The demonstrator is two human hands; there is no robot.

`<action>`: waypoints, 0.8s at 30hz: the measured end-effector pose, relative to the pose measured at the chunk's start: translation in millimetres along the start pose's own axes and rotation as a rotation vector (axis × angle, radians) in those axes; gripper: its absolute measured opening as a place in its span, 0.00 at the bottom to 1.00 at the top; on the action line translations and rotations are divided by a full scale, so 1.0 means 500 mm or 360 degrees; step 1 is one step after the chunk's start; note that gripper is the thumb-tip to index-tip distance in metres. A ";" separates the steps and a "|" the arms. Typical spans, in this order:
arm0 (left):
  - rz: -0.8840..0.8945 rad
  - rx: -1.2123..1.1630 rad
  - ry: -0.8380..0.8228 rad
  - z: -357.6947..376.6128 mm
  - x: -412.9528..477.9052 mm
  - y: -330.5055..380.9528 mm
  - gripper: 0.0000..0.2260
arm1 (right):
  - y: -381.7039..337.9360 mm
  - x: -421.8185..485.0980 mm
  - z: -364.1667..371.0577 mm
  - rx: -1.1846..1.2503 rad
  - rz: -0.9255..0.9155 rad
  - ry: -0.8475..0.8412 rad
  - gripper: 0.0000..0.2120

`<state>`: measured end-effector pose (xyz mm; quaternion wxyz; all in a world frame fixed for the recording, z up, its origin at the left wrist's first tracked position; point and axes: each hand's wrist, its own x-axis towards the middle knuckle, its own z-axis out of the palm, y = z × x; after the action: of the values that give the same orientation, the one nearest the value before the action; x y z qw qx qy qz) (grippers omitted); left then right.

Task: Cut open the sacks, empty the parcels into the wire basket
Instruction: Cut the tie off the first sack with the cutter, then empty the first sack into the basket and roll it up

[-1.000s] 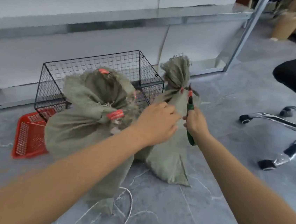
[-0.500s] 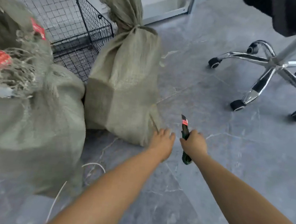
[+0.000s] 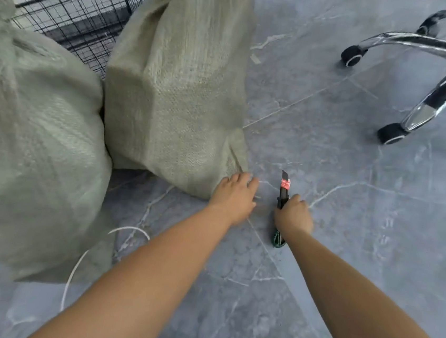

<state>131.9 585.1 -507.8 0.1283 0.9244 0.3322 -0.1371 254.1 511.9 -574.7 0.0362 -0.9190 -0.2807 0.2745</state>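
In front of the wire basket point(image 3: 77, 2), close against its mesh: woven sack point(image 3: 178, 81), upright; second sack point(image 3: 32, 135) beside it, further along the basket's front. Judged soft-walled, bulky, lumpy with boxed contents, fairly heavy; best taken by a bottom corner. Left hand point(image 3: 234, 194) at the corner farthest from the basket, fingers on cloth, pinch not discernible. Right hand point(image 3: 293, 217) clenched round utility knife point(image 3: 284, 187), blade out, pointing basketward.
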 end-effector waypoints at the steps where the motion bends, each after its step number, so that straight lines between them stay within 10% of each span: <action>1: 0.0001 0.0018 -0.0002 -0.001 -0.004 -0.003 0.25 | 0.002 -0.002 -0.001 0.0015 0.0007 -0.0011 0.16; 18: -0.0307 0.0197 0.0676 -0.403 -0.132 -0.170 0.20 | -0.355 -0.173 -0.297 0.0144 -0.1347 0.0271 0.26; 24: -0.0542 0.0383 0.0796 -0.488 -0.302 -0.305 0.20 | -0.531 -0.283 -0.314 -0.0100 -0.1756 -0.0067 0.25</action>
<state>-38.1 691.4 -252.2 -0.0924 0.8690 0.4848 0.0364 106.9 672.9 -314.5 0.1415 -0.6305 -0.7293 0.2247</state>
